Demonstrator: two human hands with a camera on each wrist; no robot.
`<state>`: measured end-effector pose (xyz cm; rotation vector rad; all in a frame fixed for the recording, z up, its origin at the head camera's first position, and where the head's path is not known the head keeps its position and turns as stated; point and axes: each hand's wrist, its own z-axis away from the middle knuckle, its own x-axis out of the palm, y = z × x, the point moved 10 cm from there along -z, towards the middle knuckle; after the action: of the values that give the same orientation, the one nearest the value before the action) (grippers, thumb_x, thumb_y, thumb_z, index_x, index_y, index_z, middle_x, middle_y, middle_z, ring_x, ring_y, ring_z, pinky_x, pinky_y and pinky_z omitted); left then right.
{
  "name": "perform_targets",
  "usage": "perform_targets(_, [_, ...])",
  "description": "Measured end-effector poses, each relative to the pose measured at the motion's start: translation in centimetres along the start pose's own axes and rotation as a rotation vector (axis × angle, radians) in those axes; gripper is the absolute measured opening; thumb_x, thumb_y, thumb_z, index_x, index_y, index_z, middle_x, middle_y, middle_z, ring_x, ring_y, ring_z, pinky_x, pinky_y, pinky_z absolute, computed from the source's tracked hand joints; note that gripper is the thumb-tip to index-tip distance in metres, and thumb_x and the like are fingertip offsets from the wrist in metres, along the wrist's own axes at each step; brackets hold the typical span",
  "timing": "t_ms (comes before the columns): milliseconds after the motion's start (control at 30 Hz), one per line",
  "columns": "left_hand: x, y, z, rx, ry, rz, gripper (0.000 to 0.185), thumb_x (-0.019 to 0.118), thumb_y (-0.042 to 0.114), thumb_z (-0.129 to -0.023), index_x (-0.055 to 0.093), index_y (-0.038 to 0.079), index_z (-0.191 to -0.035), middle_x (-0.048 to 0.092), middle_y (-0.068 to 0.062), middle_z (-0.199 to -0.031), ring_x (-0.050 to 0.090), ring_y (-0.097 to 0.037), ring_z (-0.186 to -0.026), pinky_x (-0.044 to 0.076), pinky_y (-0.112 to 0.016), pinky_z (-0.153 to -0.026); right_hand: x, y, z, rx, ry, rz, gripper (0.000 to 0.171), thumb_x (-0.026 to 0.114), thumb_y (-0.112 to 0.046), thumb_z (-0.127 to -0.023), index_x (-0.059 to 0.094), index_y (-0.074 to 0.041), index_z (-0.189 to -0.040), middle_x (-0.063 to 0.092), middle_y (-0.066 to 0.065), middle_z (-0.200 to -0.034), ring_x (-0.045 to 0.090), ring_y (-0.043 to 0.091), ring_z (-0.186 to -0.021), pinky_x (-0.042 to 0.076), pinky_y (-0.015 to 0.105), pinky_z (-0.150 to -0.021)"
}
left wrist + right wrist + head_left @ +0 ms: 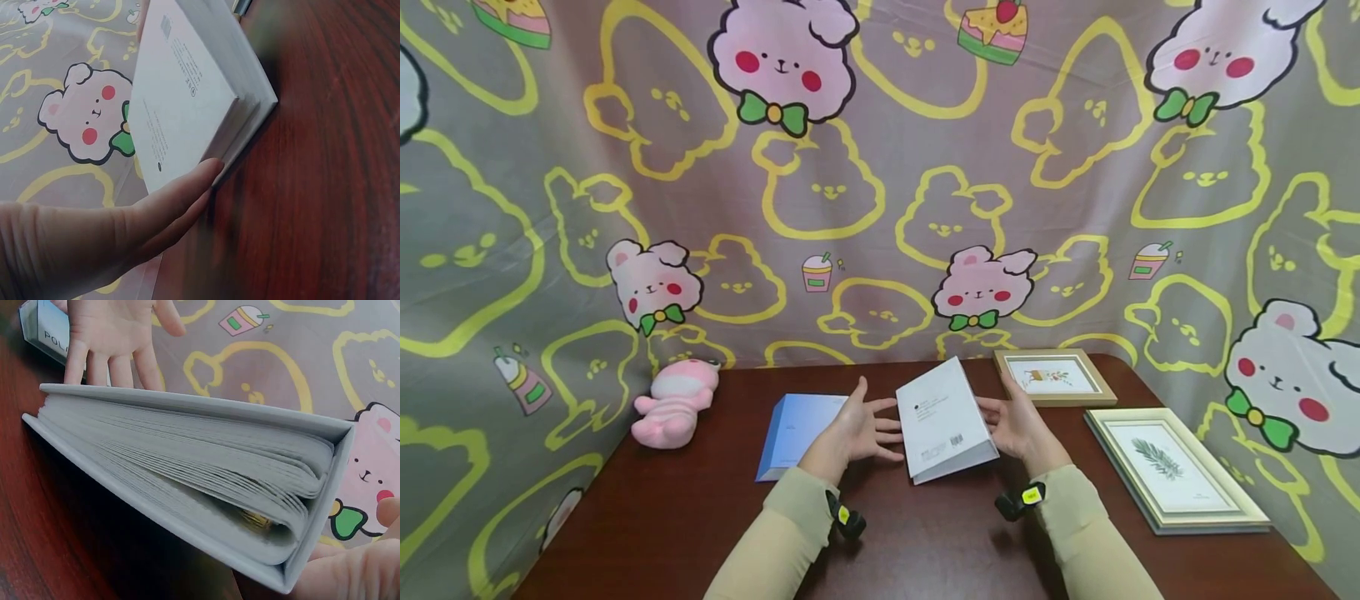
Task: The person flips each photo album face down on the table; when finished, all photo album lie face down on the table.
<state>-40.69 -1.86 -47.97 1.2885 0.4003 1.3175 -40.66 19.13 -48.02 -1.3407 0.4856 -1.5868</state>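
Observation:
A thick white hardcover book (943, 421) with small print and a barcode tilts over the table between my two hands. My left hand (865, 425) is spread beside its left edge, fingers straight and thumb raised, with fingertips right at the cover in the left wrist view. Along the spine side, my right hand (1022, 425) has its extended fingers against the book, thumb pointing up. The right wrist view shows the page block (187, 456) from its end, the covers slightly parted. To the left of my left hand lies a blue book (801, 433).
A pink plush toy (676, 404) lies at the table's left edge. On the right are a wooden picture frame (1105, 392) at the back and a cream frame with a leaf print (1176, 471) nearer. A patterned curtain (880, 208) hangs behind the brown table (925, 550).

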Motion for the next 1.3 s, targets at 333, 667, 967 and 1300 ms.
perform_targets(333, [-0.1, 0.2, 0.1, 0.003, -0.005, -0.024, 0.103, 0.017, 0.082, -0.095, 0.019, 0.004, -0.163, 0.025, -0.044, -0.153, 0.027, -0.059, -0.141, 0.032, -0.077, -0.101, -1.4, 0.1, 0.2, 0.015, 0.025, 0.018, 0.098, 0.024, -0.071, -0.101, 0.005, 0.005, -0.161, 0.016, 0.035, -0.159, 0.035, 0.042, -0.138, 0.041, 0.050, -0.104])
perform_targets(667, [-0.2, 0.1, 0.1, -0.006, -0.022, -0.027, 0.104, 0.016, 0.082, -0.094, 0.018, 0.004, -0.163, 0.023, -0.043, -0.154, 0.026, -0.058, -0.142, 0.032, -0.076, -0.101, -2.3, 0.4, 0.2, 0.028, 0.015, 0.162, 0.095, 0.016, -0.065, -0.104, 0.014, 0.014, -0.156, 0.058, 0.023, -0.125, 0.063, 0.026, -0.105, 0.051, 0.042, -0.091])
perform_targets(967, [-0.3, 0.1, 0.0, -0.011, -0.027, -0.025, 0.104, 0.016, 0.083, -0.094, 0.019, 0.005, -0.163, 0.024, -0.043, -0.154, 0.027, -0.058, -0.142, 0.033, -0.075, -0.101, -2.5, -0.2, 0.2, -0.006, 0.087, 0.420, 0.099, 0.018, -0.069, -0.103, 0.024, 0.016, -0.153, 0.045, 0.032, -0.142, 0.057, 0.027, -0.109, 0.049, 0.039, -0.091])
perform_targets(1300, [-0.5, 0.1, -0.1, -0.006, -0.004, -0.052, 0.103, 0.022, 0.081, -0.095, 0.021, 0.003, -0.162, 0.028, -0.041, -0.153, 0.030, -0.056, -0.140, 0.038, -0.074, -0.098, -2.4, -1.0, 0.5, -0.060, 0.196, 0.605, 0.093, 0.025, -0.064, -0.105, 0.041, 0.021, -0.141, 0.053, 0.033, -0.136, 0.050, 0.040, -0.126, 0.039, 0.049, -0.107])
